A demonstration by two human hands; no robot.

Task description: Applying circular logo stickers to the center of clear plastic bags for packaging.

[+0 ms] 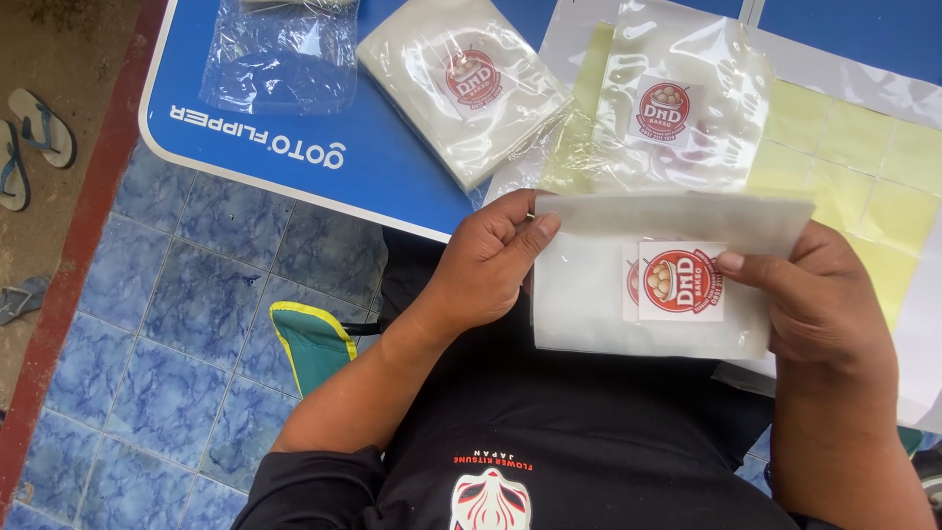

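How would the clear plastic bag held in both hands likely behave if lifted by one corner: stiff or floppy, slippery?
Probably floppy: the plastic bag is thin film, its top edge folding over between the left hand and right hand. Likely very light. Its glossy surface, like that of the pile of bags on the table, suggests it slides easily.

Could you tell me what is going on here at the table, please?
A person holds a clear bag over their lap with both hands. The left hand grips its left edge, and the right hand presses a thumb on a red round sticker on the bag's front. On the blue table ahead lie a stack of stickered bags, another stickered bag, an unstickered bag and yellow backing sheets.
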